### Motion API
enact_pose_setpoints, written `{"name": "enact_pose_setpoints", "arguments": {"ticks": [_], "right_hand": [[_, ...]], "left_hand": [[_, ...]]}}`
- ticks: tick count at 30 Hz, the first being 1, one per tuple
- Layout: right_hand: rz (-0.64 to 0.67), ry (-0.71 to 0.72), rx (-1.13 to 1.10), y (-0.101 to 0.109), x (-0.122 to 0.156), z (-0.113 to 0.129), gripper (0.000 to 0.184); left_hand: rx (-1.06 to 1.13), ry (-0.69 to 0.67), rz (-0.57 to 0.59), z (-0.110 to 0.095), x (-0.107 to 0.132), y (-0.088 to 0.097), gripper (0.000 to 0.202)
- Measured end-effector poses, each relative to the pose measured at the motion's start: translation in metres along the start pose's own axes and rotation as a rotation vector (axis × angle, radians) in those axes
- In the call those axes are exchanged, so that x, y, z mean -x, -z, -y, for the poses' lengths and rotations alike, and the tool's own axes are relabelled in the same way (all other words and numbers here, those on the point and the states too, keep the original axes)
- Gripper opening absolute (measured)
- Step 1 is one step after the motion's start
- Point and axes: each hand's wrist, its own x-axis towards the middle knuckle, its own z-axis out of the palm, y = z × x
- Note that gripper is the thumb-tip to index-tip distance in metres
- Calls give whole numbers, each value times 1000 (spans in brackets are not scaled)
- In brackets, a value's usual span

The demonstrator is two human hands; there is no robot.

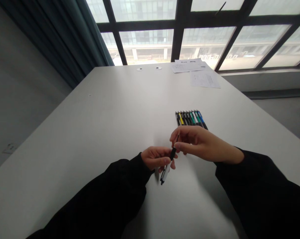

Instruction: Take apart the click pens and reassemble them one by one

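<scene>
A click pen (166,171) with a white barrel and black grip slants over the table, its clip end pointing down toward me. My left hand (158,157) is closed round its middle, thumb on top. At the pen's upper end, my right hand (194,142) pinches a thin dark stick (178,136), which looks like a pen refill. It lines up with the black grip; whether it sits inside the pen I cannot tell. Just beyond my right hand lies a neat row of several pens (188,118) in black, yellow, green, white and blue, their lower ends partly hidden by that hand.
The white table (120,116) stretches to the windows (147,46). Printed papers (205,79) lie at its far right, and two round cable-hole covers (158,68) are set near the far edge. A dark curtain (72,39) hangs at the left.
</scene>
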Motion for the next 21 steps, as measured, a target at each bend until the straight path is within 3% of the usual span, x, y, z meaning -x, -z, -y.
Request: {"name": "enact_pose_setpoints", "arguments": {"ticks": [5, 15, 21], "right_hand": [[-2, 13, -99, 2, 1, -1, 20], [-20, -31, 100, 4, 3, 2, 19], [-60, -47, 205, 2, 2, 6, 17]], "left_hand": [[-4, -3, -32, -3, 3, -4, 43], [-87, -7, -28, 7, -2, 9, 50], [-58, -16, -61, 5, -3, 7, 47]]}}
